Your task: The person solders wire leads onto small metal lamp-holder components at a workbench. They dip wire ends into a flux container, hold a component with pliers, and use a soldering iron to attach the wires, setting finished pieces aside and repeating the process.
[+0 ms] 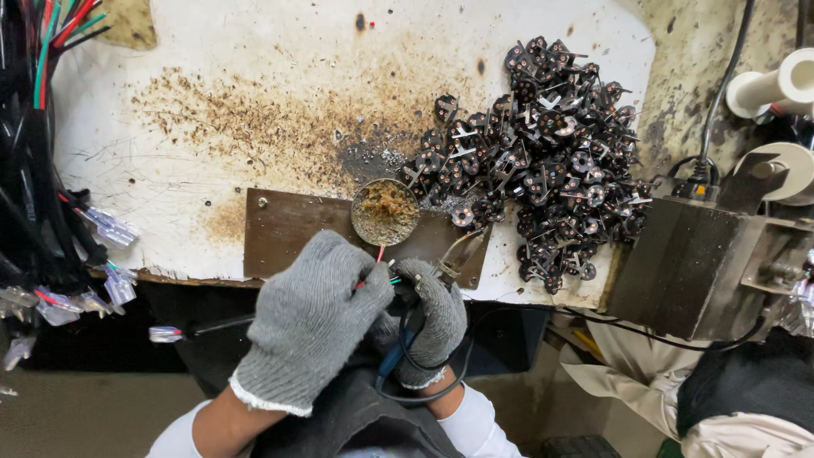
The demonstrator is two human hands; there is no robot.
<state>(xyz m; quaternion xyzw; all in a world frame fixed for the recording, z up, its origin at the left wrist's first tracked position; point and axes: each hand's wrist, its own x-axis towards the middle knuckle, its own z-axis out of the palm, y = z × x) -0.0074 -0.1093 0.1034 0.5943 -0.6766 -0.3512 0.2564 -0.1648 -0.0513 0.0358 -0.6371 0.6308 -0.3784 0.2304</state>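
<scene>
**Two gloved hands over a stained bench**

The worn white bench point(254, 170) fills most of the view, speckled with brown residue and grey scorch marks towards its middle; its front edge is chipped, with dark space below. To the right stands one dark metal box-shaped machine point(687, 267) with a black cable running from it; behind it are two pale plastic spools. Down the left side hangs one bundle of black, red and green wires point(34, 127) ending in clear-sleeved terminals. One large heap of small black round parts with metal tabs point(543, 144) lies at the bench's right, too many to count. One brown rectangular metal plate point(297, 233) sits at the front edge; on it rests one small round tin of brownish paste point(384, 212). Just below the tin, the left hand point(309, 326), in a grey knit glove, is closed around thin red and green wire ends point(379, 265); the right hand point(432, 318), gloved likewise, grips a tool with a metal tip point(458, 254) beside the wires.
</scene>
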